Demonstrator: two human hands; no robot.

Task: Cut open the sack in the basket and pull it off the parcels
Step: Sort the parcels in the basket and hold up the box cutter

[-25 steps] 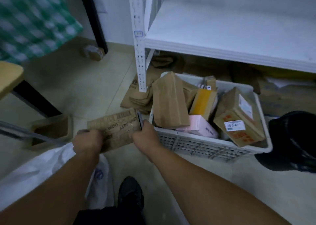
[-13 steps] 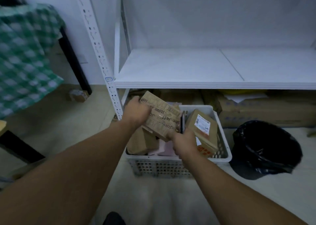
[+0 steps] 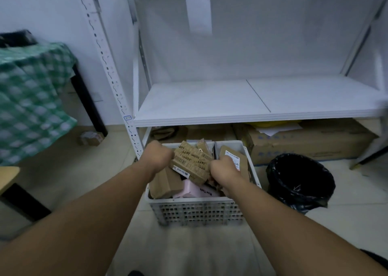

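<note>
Left hand and right hand grip opposite ends of a brown taped parcel, held tilted over the white basket of other parcels, which sits just near of the shelf.

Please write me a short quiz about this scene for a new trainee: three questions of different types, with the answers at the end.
1. True or false: a sack covers the parcels in the white basket.
2. What stands on the floor to the right of the basket? A) black bin B) red chair C) blue bucket
3. Open question: what do the left hand and the right hand hold together?
Key: 1 false; 2 A; 3 the brown printed parcel, held above the basket.
</note>
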